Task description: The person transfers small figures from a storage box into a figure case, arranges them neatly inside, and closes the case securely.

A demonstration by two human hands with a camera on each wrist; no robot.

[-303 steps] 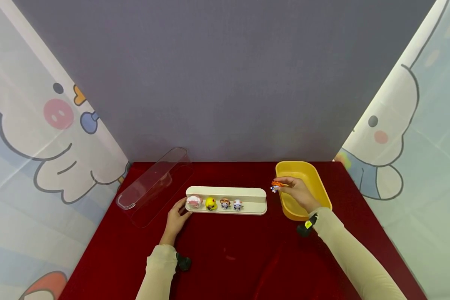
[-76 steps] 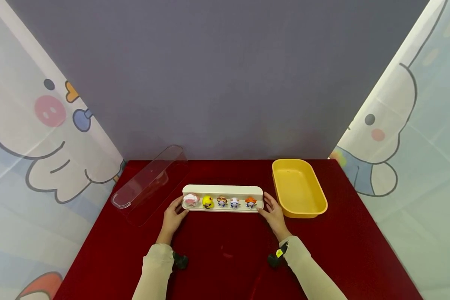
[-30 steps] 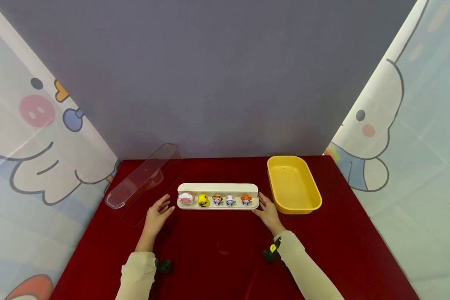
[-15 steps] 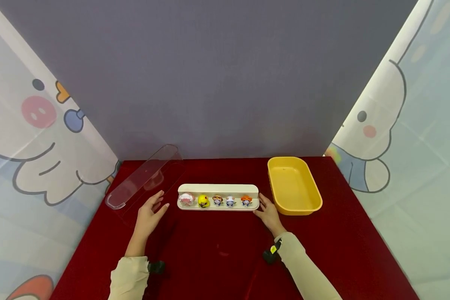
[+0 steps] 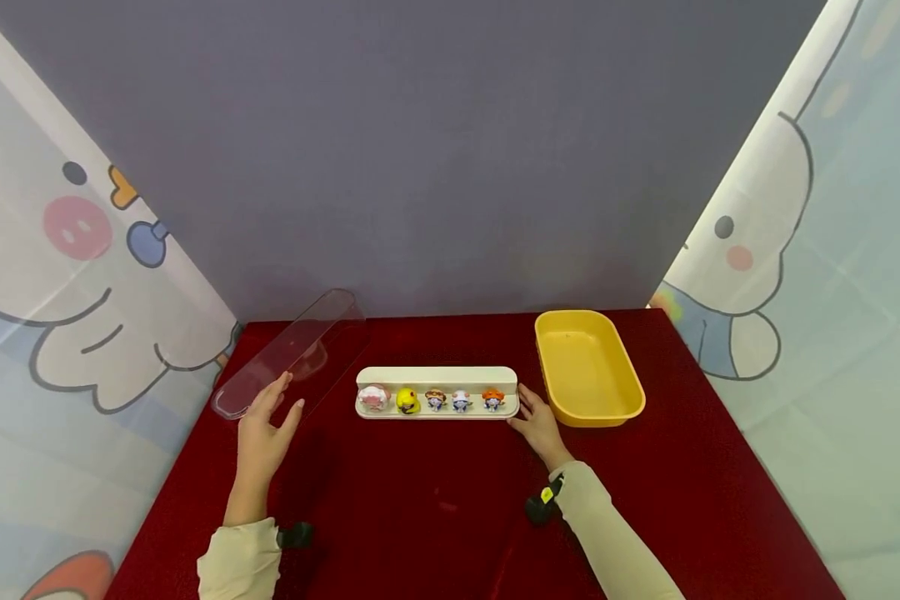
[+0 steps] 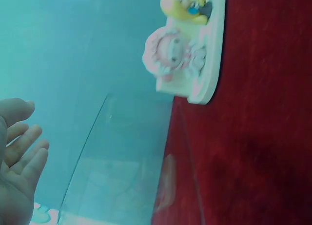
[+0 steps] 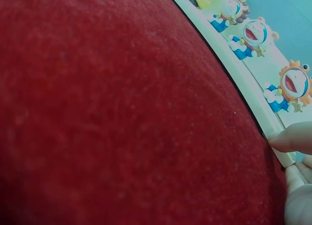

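A long white display base [image 5: 435, 377] lies crosswise on the red cloth, bearing a row of several small figurines. From left to right they are a pink-and-white one [image 5: 374, 397], a yellow one [image 5: 407, 401], one with a brown hat [image 5: 436, 399], a white-capped one [image 5: 461, 402] and an orange-capped one [image 5: 492, 400]. My right hand [image 5: 541, 429] holds the base's right end, thumb at its front edge. My left hand [image 5: 262, 437] has its thumb and fingers spread, overlapping the near end of a long transparent cover [image 5: 292, 346] in the head view.
A yellow plastic bin [image 5: 585, 375] with nothing inside stands right of the base, close to my right hand. Behind the red cloth [image 5: 420, 517] rises a grey wall [image 5: 450, 167]. Cartoon-printed sheets [image 5: 862, 333] hang along both sides.
Ten seconds ago my right hand held the orange-capped figurine over the bin; now that figurine stands on the base. My left hand has let go of the base's left end and moved left to the cover.
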